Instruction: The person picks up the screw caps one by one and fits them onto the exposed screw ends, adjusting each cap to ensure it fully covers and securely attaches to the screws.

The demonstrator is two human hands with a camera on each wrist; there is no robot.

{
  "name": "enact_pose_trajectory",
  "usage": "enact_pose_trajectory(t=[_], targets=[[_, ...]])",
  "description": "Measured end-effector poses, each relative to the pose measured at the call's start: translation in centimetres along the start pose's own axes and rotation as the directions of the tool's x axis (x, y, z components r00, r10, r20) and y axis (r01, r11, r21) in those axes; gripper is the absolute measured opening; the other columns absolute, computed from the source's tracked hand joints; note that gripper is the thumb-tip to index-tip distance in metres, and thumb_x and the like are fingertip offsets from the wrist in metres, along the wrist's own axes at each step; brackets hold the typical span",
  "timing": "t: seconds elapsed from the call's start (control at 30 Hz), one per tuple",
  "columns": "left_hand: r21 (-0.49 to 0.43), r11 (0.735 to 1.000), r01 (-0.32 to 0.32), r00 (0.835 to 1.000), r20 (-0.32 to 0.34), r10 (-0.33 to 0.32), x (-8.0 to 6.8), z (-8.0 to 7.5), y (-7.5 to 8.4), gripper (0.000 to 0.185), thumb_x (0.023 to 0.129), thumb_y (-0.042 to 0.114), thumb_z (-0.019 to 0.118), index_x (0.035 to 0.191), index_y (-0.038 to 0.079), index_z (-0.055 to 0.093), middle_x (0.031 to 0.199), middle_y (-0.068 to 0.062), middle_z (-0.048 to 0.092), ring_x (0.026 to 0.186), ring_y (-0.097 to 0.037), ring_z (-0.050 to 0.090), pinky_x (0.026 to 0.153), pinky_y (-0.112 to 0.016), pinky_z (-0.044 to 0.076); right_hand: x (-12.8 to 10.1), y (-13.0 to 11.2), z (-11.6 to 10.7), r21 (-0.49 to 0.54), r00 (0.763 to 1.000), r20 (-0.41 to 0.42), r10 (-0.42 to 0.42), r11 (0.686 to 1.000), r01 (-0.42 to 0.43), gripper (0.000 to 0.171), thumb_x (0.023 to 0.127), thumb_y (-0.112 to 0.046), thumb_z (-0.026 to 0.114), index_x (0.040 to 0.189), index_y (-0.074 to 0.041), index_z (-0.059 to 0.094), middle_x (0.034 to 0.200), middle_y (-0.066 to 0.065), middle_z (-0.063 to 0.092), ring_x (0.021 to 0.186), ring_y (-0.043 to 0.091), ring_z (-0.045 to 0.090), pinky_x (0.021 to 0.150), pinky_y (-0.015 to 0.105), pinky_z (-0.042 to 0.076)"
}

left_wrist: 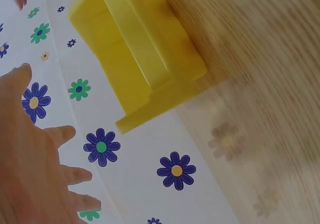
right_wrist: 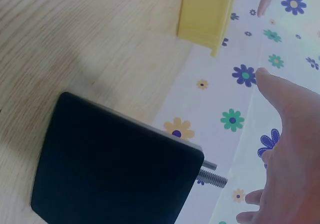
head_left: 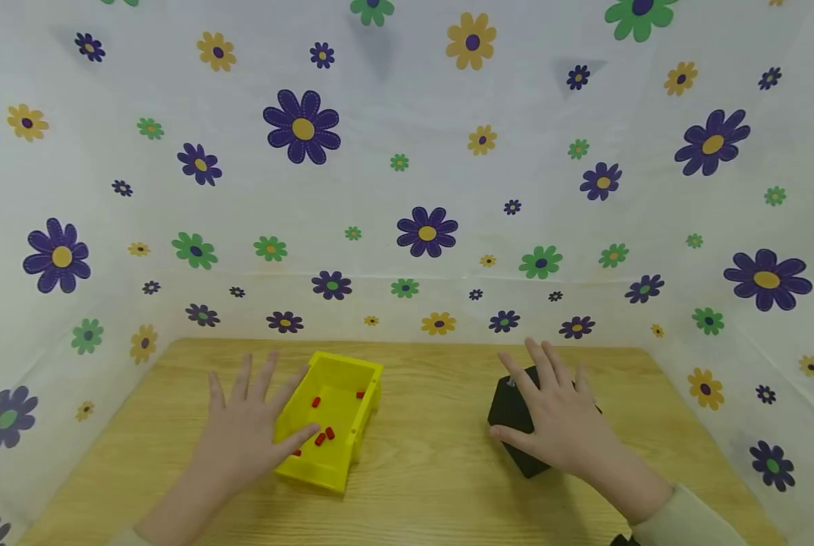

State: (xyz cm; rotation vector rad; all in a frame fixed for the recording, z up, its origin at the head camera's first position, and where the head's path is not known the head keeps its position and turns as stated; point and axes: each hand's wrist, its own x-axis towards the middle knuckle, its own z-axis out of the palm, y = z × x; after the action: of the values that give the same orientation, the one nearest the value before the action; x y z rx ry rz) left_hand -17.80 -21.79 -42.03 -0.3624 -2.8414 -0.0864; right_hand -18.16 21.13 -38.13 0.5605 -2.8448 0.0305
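A yellow plastic box [head_left: 342, 383] stands on the wooden table [head_left: 421, 485], with several small red pieces [head_left: 324, 437] inside. My left hand [head_left: 246, 428] hovers at its left side, fingers spread and straight, thumb over the box's near corner. A black block [head_left: 512, 417] with metal bolts [right_wrist: 214, 176] sticking out sits to the right. Over it my right hand [head_left: 560, 417] is spread flat; whether it touches the block is unclear. In the left wrist view the yellow box [left_wrist: 145, 53] lies beyond my spread fingers [left_wrist: 65, 134]. The right wrist view shows the black block [right_wrist: 115, 169] near my straight fingers [right_wrist: 280, 93].
A white cloth with printed flowers [head_left: 427, 231] walls the table in at the back and both sides. Bare wood lies between the box and the block and along the near edge [head_left: 421, 523].
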Motion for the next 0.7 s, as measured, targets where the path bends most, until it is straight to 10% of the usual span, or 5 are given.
enact_pose_trajectory(t=[0.7], targets=[[0.008, 0.997, 0.073, 0.995, 0.062, -0.073, 1.9, 0.8, -1.6, 0.083, 0.097, 0.069, 0.059, 0.163, 0.021, 0.042, 0.169, -0.031, 0.029, 0.155, -0.064, 0.020, 0.117, -0.088, 0.012, 3.8, -3.3, 2.1, 0.109, 0.997, 0.018, -0.078, 0.991, 0.075, 0.098, 0.091, -0.070, 0.070, 0.168, -0.022, 0.031, 0.174, 0.026, 0.022, 0.161, 0.051, 0.021, 0.123, 0.077, 0.026]])
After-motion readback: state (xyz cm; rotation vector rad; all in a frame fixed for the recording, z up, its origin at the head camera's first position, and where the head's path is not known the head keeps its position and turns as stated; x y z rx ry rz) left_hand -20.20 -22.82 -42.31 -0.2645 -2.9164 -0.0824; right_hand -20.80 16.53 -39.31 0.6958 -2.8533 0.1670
